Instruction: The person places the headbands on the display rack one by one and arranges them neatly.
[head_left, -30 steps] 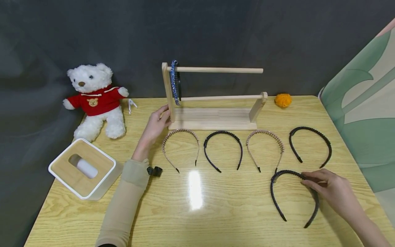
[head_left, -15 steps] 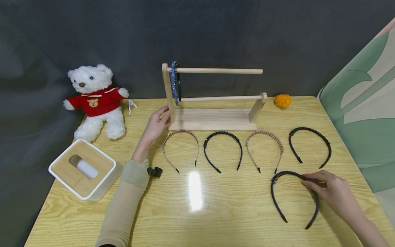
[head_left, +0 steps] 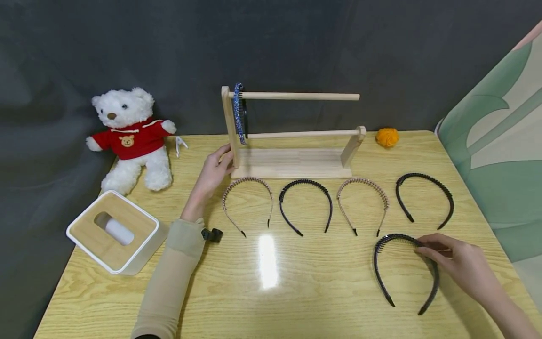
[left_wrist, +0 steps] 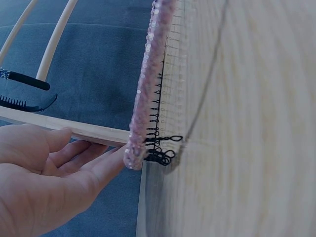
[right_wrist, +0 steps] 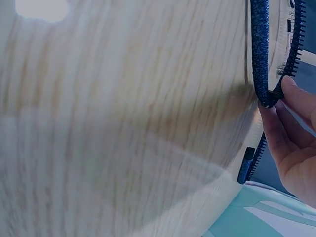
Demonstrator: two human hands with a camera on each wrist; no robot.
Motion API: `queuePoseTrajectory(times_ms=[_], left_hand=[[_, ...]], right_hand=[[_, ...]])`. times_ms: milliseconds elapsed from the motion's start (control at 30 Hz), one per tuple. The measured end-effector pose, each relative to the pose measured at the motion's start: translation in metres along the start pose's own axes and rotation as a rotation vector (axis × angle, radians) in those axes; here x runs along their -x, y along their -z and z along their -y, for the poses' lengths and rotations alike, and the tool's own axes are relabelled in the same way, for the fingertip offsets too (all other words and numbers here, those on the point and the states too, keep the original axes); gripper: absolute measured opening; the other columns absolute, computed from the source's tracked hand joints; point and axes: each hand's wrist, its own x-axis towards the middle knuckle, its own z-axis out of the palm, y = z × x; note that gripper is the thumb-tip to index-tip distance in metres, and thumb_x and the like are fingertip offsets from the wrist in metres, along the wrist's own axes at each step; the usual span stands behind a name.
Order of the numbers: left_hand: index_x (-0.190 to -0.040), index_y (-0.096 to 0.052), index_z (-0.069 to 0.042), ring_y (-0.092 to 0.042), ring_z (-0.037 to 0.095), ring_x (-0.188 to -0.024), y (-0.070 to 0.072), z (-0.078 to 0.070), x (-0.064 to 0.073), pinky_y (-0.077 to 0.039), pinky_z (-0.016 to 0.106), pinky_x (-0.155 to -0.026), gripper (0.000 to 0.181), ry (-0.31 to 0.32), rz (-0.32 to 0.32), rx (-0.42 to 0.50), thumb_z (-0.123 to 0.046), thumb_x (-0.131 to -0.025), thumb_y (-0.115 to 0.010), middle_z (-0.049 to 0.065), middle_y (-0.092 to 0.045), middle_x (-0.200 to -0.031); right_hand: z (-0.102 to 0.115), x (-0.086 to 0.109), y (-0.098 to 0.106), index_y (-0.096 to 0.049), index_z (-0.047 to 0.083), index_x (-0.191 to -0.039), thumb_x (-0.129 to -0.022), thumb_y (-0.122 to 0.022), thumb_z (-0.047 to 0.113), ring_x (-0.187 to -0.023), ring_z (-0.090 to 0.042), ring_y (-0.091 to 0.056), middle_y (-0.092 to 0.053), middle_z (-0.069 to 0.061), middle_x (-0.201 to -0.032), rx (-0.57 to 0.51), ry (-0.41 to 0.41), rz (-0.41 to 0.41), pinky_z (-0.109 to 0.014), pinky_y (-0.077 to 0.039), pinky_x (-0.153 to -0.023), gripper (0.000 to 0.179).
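Note:
My right hand (head_left: 459, 263) pinches a dark toothed headband (head_left: 378, 270) between thumb and fingers at the right of its arch, at the table's front right. In the right wrist view, the same headband (right_wrist: 260, 49) shows a glittery dark blue surface. My left hand (head_left: 215, 172) grips the left upright of a wooden headband stand (head_left: 292, 162); its thumb and fingers lie on the upright in the left wrist view. A blue glitter headband (head_left: 238, 113) hangs on the stand's left end. Just in front of the stand lies a pink headband (left_wrist: 150, 79), close to my left fingers.
Beyond the first pink headband, a black headband (head_left: 306, 182), a second pink one (head_left: 363, 181) and another black one (head_left: 423, 176) lie in a row. A white bear (head_left: 131, 136), a tissue box (head_left: 139, 254) and an orange ball (head_left: 387, 137) stand around them.
My right hand and the dark headband have shifted slightly to the right, and its arch no longer overlaps the pink headband's tip. The left hand stays on the stand.

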Motion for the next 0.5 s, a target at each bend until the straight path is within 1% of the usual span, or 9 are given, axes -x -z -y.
queuePoseTrajectory(times_ms=[100,233,367,500], left_hand=[[-0.164,-0.038,0.002,-0.049,0.045,-0.144,0.0,0.0,0.0,-0.05,0.044,-0.117,0.049,0.004,-0.001,0.003,-0.015,-0.118,-0.04,0.028,-0.039,-0.163],[-0.164,-0.038,0.002,-0.048,0.045,-0.145,-0.001,0.0,-0.001,-0.05,0.044,-0.118,0.049,0.005,-0.003,0.004,-0.015,-0.118,-0.04,0.028,-0.039,-0.163],[-0.164,-0.038,0.001,-0.049,0.045,-0.144,-0.001,0.002,-0.002,-0.049,0.044,-0.119,0.049,-0.002,-0.007,0.014,-0.015,-0.118,-0.041,0.028,-0.039,-0.163],[-0.164,-0.038,0.001,-0.051,0.045,-0.142,-0.001,0.003,-0.002,-0.048,0.043,-0.119,0.049,-0.003,-0.012,0.021,-0.014,-0.118,-0.042,0.029,-0.041,-0.161]], right_hand=[[0.0,0.0,0.001,-0.08,0.008,-0.101,-0.077,-0.09,-0.01,-0.075,0.011,-0.063,-0.079,-0.012,-0.089,0.005,0.008,0.008,-0.003,-0.051,-0.059,0.032],[0.0,0.001,0.004,-0.079,0.008,-0.102,-0.079,-0.089,-0.009,-0.078,0.013,-0.063,-0.079,-0.012,-0.091,-0.009,0.001,0.022,-0.002,-0.05,-0.06,0.029],[0.003,0.001,0.007,-0.079,0.008,-0.102,-0.082,-0.087,-0.008,-0.079,0.013,-0.063,-0.078,-0.011,-0.091,-0.038,-0.032,0.032,-0.001,-0.05,-0.061,0.027],[0.007,0.0,0.011,-0.078,0.005,-0.103,-0.085,-0.086,-0.007,-0.079,0.013,-0.062,-0.078,-0.009,-0.09,-0.056,-0.074,0.045,-0.001,-0.049,-0.062,0.023]])
